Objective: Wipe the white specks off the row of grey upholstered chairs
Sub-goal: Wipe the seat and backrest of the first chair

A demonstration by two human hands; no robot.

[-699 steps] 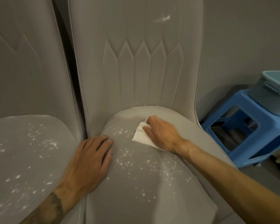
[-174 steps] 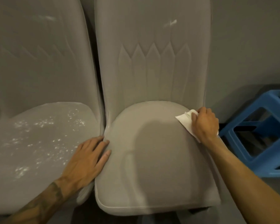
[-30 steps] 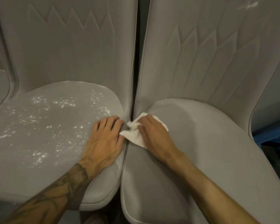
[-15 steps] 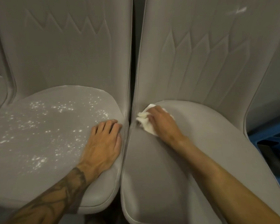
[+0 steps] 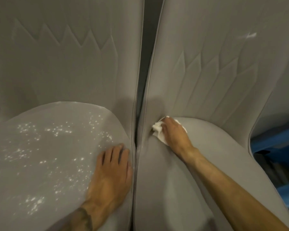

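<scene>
Moved: right hand (image 5: 173, 134) deeper into seat crease, fingers clenching tissue (image 5: 158, 130). Left hand (image 5: 112, 172) flat, released, bracing speckled seat (image 5: 40, 147). Risk: palm smearing specks (image 5: 57, 130).

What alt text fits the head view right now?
The right hand presses a white cloth into the back corner of the right chair seat. The left hand rests flat on the left chair seat, which is covered in white specks.
</scene>
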